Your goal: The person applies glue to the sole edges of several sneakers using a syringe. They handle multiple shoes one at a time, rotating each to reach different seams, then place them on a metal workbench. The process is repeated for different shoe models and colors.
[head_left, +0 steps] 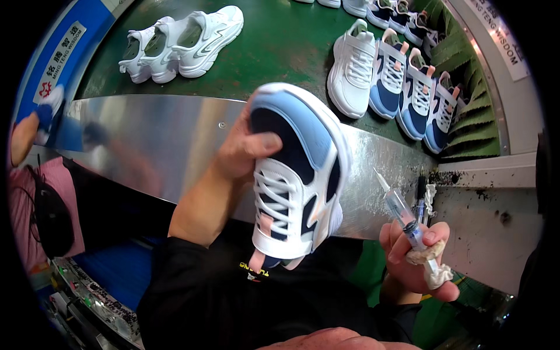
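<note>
My left hand (pixel 248 149) grips a sneaker (pixel 297 175) by its toe and holds it up, toe pointing away from me. The shoe is navy and light blue with white laces, a white sole and a pink tongue tab. My right hand (pixel 417 256) is closed around a clear syringe (pixel 399 210) whose needle points up and left, toward the shoe's side. A crumpled whitish rag (pixel 434 262) is bunched in the same hand.
A shiny metal ledge (pixel 146 146) runs in front of a green conveyor belt (pixel 280 41). White sneakers (pixel 181 41) sit on the belt at left, and a row of white and blue sneakers (pixel 396 76) at right. A dark pen-like tool (pixel 420 195) stands by a grimy white housing (pixel 490 221).
</note>
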Tool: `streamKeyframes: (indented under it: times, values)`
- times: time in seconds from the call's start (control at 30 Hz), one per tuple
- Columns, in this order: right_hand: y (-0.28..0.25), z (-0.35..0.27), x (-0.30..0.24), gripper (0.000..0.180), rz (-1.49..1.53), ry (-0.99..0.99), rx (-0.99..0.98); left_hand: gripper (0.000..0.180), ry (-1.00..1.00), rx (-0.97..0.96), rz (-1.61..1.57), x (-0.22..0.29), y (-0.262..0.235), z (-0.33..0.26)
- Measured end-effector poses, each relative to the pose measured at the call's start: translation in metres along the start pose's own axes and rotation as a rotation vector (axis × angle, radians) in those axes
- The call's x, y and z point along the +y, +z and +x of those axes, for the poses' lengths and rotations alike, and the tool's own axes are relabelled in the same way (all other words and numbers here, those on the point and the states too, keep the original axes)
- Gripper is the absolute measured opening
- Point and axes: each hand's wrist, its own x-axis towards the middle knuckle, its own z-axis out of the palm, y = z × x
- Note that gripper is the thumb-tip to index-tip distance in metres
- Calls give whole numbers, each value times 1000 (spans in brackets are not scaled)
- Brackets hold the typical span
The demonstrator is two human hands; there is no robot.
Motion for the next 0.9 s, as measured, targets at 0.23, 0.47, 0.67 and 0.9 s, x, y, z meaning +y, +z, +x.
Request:
streamKeyframes:
  times: [0.23,0.47,0.67,0.9]
  values:
    - [34,53,-1,73,165,-9,-99,75,11,-128,29,8,-4,-9]
    - [42,64,0,72,145,53,-135,76,-32,-91,90,12,7,-17]
    - [44,64,0,73,126,92,-114,74,-35,-111,114,13,9,-19]
    - [39,60,-7,74,111,131,-108,74,-36,-49,139,14,9,-17]
